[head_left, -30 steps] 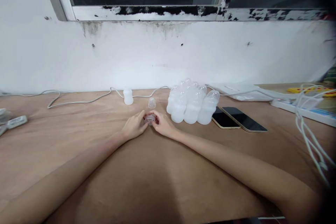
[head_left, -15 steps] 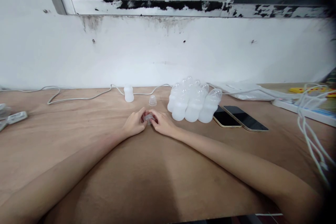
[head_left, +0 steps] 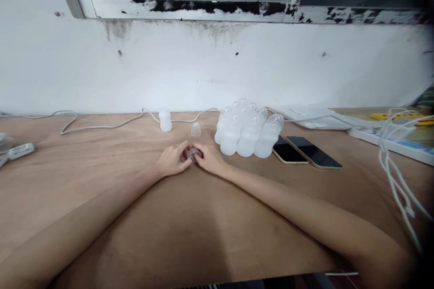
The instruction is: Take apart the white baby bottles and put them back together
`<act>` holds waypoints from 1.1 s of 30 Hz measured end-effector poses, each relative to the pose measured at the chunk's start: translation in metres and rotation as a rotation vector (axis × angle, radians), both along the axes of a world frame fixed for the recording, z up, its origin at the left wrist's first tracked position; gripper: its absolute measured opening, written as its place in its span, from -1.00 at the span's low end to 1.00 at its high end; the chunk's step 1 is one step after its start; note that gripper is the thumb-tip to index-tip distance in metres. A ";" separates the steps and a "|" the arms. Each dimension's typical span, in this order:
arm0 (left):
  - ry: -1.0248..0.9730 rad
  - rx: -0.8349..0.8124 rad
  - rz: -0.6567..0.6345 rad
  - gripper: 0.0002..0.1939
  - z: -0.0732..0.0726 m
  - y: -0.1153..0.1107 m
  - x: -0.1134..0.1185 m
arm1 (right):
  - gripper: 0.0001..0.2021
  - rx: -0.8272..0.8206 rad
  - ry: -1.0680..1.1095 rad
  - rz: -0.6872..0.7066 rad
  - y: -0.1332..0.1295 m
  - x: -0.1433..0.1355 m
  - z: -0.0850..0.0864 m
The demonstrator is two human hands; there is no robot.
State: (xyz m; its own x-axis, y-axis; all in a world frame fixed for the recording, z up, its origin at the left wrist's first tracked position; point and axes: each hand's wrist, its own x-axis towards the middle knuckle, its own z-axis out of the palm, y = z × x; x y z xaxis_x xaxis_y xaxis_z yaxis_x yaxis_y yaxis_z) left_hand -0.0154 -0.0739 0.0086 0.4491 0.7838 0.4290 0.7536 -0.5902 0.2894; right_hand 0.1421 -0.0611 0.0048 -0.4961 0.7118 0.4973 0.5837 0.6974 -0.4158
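Both of my hands meet over the brown tabletop. My left hand pinches the left side of a small translucent ring-shaped piece, and my right hand grips its right side. Fingers hide part of this piece. Just beyond them stands a clear domed cap. Farther back on the left is a white translucent bottle body without a cap. To the right of my right hand, several frosted bottles with clear domed caps stand in a tight group.
Two phones lie right of the bottles. A white cable runs along the wall side. At the right are a plastic bag, a power strip and hanging white cords. A white adapter lies far left.
The ring-shaped piece has turned slightly between my fingers, showing more of its curved rim. Both hands stay in nearly the same place; the whole view has shifted slightly.
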 end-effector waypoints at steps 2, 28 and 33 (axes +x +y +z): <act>-0.053 0.027 -0.046 -0.85 -0.001 0.002 -0.003 | -0.82 -0.010 0.011 0.013 0.000 0.000 0.000; -0.465 -0.312 0.187 -0.54 -0.010 0.010 -0.026 | -0.82 -0.370 0.300 0.170 0.005 0.002 -0.003; -0.510 -0.429 0.027 -0.48 -0.007 0.020 -0.029 | -0.81 -0.698 0.816 0.134 0.012 0.005 -0.003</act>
